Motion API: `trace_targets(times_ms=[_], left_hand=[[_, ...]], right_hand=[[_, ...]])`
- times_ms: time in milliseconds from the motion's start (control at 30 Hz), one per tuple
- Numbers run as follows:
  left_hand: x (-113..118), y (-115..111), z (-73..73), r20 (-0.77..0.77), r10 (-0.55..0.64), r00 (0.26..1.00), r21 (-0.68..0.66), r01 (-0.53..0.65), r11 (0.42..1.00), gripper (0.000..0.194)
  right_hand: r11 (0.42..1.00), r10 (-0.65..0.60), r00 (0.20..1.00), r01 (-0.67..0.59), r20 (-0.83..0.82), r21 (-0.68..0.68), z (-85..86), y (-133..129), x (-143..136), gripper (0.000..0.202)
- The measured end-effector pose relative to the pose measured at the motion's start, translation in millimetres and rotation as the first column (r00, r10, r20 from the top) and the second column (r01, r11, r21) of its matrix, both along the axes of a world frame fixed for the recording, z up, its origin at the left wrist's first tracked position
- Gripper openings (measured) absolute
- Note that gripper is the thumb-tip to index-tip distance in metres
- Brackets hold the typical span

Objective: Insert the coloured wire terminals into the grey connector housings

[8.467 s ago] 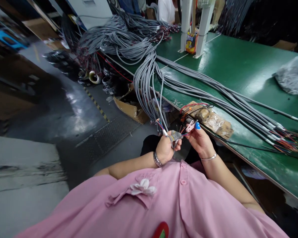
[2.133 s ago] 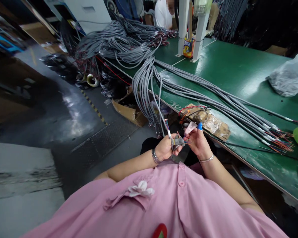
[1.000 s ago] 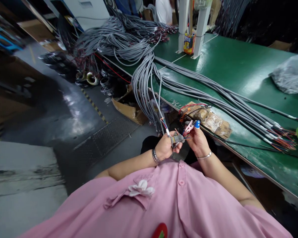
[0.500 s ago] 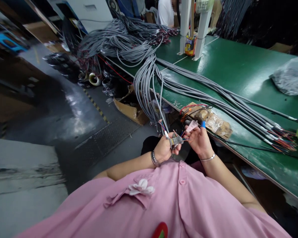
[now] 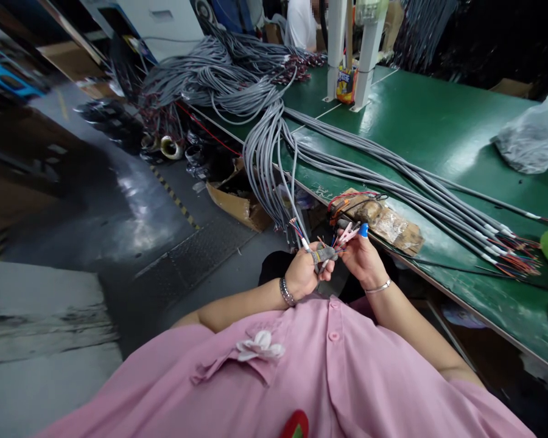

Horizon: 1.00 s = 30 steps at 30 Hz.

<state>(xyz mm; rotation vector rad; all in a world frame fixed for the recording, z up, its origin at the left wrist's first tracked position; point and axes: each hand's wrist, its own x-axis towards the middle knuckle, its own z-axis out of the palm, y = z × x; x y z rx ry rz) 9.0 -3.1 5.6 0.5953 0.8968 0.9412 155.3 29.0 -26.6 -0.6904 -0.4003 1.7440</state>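
Note:
Close to my body, my left hand (image 5: 307, 272) is closed round the end of a grey cable (image 5: 296, 201), with thin coloured wires fanning out past its fingers. Grey finger covers sit on its thumb and a finger. My right hand (image 5: 360, 258) pinches a small pink clip-like tool (image 5: 348, 233) beside those wires; a blue cover (image 5: 363, 230) is on one fingertip. The held cable hangs down with a bundle of grey cables (image 5: 260, 143) over the table edge. More cables (image 5: 415, 176) lie along the green table, their stripped coloured ends at the right.
A wrapped block (image 5: 390, 228) lies at the table's near edge. White posts (image 5: 366, 58) stand on the table (image 5: 406, 109), a plastic bag (image 5: 532, 137) at the right. Below is an open carton (image 5: 237, 204). A person in white (image 5: 300, 25) is at the back.
My right hand has moved slightly left, closer to my left hand, and the pink tool has turned so that its shape shows more clearly. The view has shifted a little.

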Motion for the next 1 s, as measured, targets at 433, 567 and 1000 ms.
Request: trace_targets(times_ms=[433, 567, 1000], left_hand=[[0.1, -2.5, -4.2, -0.028, -0.004, 1.000, -0.001, 0.004, 1.000, 0.029], [-4.0, -8.2, -0.2, -0.059, 0.008, 0.998, 0.041, -0.006, 0.999, 0.033], [0.9, -7.0, 4.6, -0.045, 0.091, 0.995, 0.164, -0.083, 0.983, 0.027]], right_hand=[[1.000, 0.001, 0.999, -0.001, -0.042, 0.003, -0.4, -1.0, -3.0, 0.047], [0.999, 0.050, 0.998, -0.050, -0.031, -0.002, 2.0, -4.0, 1.9, 0.044], [0.939, -0.332, 0.838, 0.251, 0.433, 0.234, 0.9, -11.7, 2.8, 0.031]])
